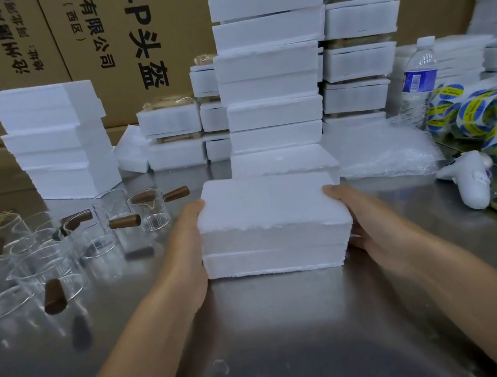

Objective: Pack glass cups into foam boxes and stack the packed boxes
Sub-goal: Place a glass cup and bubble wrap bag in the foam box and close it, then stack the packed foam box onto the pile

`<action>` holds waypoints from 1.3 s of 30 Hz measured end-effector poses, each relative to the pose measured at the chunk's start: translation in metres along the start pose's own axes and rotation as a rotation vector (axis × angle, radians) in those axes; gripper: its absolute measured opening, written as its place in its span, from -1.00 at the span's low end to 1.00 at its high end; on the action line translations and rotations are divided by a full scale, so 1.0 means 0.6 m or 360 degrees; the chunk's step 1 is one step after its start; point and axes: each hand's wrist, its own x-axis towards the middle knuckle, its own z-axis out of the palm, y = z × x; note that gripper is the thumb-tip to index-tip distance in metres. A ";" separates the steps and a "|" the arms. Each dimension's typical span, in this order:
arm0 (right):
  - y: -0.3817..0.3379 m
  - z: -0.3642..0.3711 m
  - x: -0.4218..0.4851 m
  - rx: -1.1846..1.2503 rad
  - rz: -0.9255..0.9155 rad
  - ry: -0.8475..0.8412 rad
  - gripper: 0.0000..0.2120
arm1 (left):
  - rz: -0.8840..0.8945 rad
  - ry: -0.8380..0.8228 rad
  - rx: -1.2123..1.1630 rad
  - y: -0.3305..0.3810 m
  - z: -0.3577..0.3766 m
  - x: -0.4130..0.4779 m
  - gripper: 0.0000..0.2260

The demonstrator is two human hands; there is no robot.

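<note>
A closed white foam box (270,217) sits on the steel table (294,312) in the middle of the view, its lid on. My left hand (186,258) grips its left side, thumb on the top edge. My right hand (364,221) grips its right side the same way. Directly behind it rises a tall stack of closed foam boxes (272,85). Several glass cups with brown wooden handles (84,235) stand and lie on the table to the left.
A shorter foam stack (58,141) stands back left. More foam boxes (360,38) fill the back right, beside a water bottle (418,81), bubble wrap (382,149), sticker rolls (492,121) and a white handheld device (469,181). Cardboard cartons (83,35) wall the back.
</note>
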 end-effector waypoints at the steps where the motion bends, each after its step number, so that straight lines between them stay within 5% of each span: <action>1: -0.002 0.000 -0.001 0.0037 -0.0019 -0.0099 -0.67 | 0.0044 0.0035 -0.0048 0.002 0.000 -0.002 -0.82; 6: -0.021 -0.014 -0.005 0.0105 -0.0063 -0.0475 -0.40 | 0.0136 -0.0018 -0.0253 0.018 -0.007 -0.003 -0.83; 10: -0.022 -0.022 0.003 0.0139 -0.0096 -0.0395 -0.40 | 0.0143 -0.0167 -0.0188 0.019 -0.008 -0.007 -0.81; 26: -0.013 -0.027 0.010 0.0257 -0.0100 -0.0172 -0.28 | 0.0124 -0.0090 -0.0040 0.010 -0.008 -0.006 -0.73; 30: -0.015 -0.026 0.008 0.0268 -0.0119 -0.0113 -0.47 | 0.0204 -0.0203 -0.0094 0.010 -0.008 -0.012 -0.62; 35: -0.045 -0.017 0.004 0.0509 -0.0172 -0.0073 -0.74 | 0.0135 -0.0483 -0.0943 0.027 -0.015 -0.016 -0.55; 39: -0.083 -0.014 0.015 0.0683 -0.0130 -0.0119 -0.66 | 0.0001 -0.0461 -0.1225 0.022 -0.022 -0.007 -0.64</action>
